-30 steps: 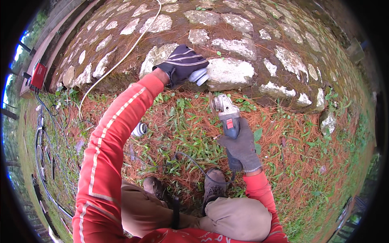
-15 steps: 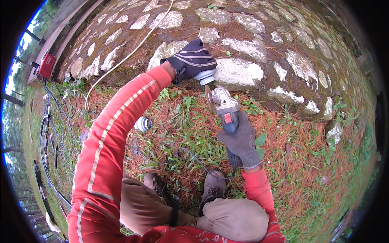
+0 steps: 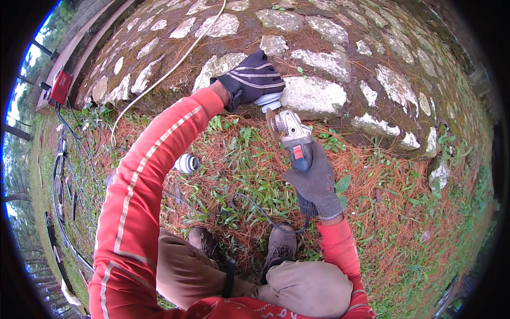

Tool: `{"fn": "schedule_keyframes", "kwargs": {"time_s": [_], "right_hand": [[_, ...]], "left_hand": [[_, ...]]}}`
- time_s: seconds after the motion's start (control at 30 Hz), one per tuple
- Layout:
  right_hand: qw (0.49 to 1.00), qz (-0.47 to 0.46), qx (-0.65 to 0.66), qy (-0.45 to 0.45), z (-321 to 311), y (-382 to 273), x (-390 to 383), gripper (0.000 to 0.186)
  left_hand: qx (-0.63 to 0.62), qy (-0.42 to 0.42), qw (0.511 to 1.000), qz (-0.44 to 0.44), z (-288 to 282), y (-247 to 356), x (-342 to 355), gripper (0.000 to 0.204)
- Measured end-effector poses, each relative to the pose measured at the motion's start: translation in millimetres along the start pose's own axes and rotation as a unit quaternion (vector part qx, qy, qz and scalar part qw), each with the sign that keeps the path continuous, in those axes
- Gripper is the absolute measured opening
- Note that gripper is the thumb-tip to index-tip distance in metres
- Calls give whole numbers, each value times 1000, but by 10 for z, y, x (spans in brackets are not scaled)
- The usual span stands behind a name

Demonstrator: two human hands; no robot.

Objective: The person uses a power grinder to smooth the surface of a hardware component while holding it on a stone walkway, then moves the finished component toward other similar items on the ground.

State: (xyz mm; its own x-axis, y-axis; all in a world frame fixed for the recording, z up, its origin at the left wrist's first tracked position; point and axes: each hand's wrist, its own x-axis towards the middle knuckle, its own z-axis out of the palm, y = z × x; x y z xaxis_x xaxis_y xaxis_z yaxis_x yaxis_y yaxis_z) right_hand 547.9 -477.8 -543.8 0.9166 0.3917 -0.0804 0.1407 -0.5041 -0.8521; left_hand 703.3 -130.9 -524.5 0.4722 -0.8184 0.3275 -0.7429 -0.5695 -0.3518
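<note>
My left hand [image 3: 253, 81], in a dark glove with pale stripes, is closed over a whitish round metal piece [image 3: 269, 101] and presses it against the edge of the stone slope. Wrapped in a grey knit glove, my right hand [image 3: 317, 183] grips an angle grinder [image 3: 295, 139] with a silver head and a dark body. The grinder's brown disc [image 3: 272, 125] stands at the lower edge of the whitish piece; whether they touch I cannot tell. A similar whitish cylindrical piece [image 3: 187, 163] with a dark opening lies on the grass, just right of my left sleeve.
A slope of stones [image 3: 314, 95] set in mossy ground rises ahead. A pale cable [image 3: 162, 74] crosses it at left. The grinder's dark cord [image 3: 260, 208] loops near my boots [image 3: 280, 244]. At far left sits a red box [image 3: 60, 87] with black cables below it.
The grinder and my right hand have shifted very slightly, with the disc a touch higher and nearer the held piece. My left hand keeps its place.
</note>
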Motion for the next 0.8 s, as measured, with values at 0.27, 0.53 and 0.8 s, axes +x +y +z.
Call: {"fn": "schedule_keyframes", "kwargs": {"time_s": [0.27,0.53,0.8], "right_hand": [[1000,19,-6,9,45,57,53,89],[1000,10,-8,2,1,118,-98,79],[1000,22,2,-3,10,37,-46,78]], "left_hand": [[10,-37,999,-5,-26,6,21,22],[47,-19,998,-39,-31,28,45,20],[16,-34,998,-49,-94,39,84,18]]}}
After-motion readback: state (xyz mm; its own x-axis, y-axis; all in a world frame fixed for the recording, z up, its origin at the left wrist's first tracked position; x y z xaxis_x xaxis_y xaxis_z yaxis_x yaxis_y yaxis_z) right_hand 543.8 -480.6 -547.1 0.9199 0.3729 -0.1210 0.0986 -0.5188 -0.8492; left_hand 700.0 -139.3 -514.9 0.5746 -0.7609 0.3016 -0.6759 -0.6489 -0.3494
